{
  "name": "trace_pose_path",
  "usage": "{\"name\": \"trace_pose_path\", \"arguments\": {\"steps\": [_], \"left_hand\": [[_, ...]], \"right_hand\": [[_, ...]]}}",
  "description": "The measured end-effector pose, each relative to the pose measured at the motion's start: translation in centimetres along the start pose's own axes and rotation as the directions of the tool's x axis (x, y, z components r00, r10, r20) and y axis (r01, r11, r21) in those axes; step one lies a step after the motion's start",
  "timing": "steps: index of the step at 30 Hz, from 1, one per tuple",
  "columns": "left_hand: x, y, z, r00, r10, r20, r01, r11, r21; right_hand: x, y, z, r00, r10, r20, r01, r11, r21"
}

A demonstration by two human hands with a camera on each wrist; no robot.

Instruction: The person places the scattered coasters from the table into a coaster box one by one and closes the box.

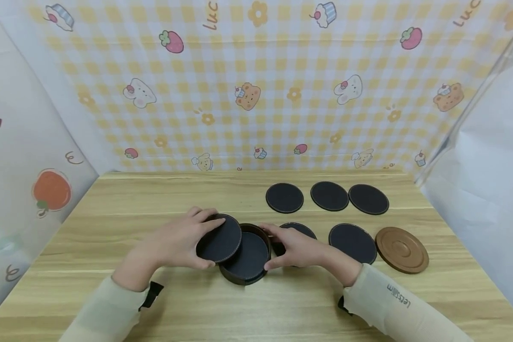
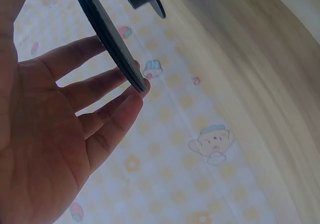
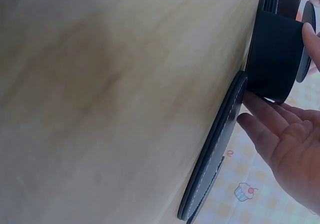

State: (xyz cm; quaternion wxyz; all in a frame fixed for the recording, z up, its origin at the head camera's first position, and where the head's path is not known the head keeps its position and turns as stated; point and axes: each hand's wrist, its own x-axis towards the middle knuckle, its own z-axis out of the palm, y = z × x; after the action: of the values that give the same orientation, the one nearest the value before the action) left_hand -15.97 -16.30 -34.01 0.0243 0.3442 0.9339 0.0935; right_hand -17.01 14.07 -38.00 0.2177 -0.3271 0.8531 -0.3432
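Note:
My left hand (image 1: 181, 241) holds a round black coaster (image 1: 220, 240) by its edges, fingers along the far side and thumb at the near side. The coaster is tilted and overlaps the left rim of a round dark coaster holder (image 1: 233, 278). In the left wrist view it shows edge-on as a thick disc (image 2: 107, 34). Another black coaster surface (image 1: 253, 256) lies inside the holder. My right hand (image 1: 298, 248) grips the holder's right side, thumb near the front and fingers toward the back. In the right wrist view its fingers touch the holder's dark outer wall (image 3: 275, 54).
Behind the right hand lies a partly hidden black coaster (image 1: 299, 229). Further black coasters (image 1: 284, 197) lie flat at the back right, with one (image 1: 352, 243) nearer the right forearm. A brown round lid-like disc (image 1: 402, 250) sits at the far right on the wooden table (image 1: 154, 190).

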Motion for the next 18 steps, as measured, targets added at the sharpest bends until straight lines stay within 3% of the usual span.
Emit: {"name": "trace_pose_path", "arguments": {"steps": [18], "left_hand": [[2.2,2.5,0.5,0.994,0.1,0.046,-0.099,0.995,-0.035]], "right_hand": [[0.2,0.2,0.1,1.0,-0.02,0.006,0.02,0.999,0.032]]}}
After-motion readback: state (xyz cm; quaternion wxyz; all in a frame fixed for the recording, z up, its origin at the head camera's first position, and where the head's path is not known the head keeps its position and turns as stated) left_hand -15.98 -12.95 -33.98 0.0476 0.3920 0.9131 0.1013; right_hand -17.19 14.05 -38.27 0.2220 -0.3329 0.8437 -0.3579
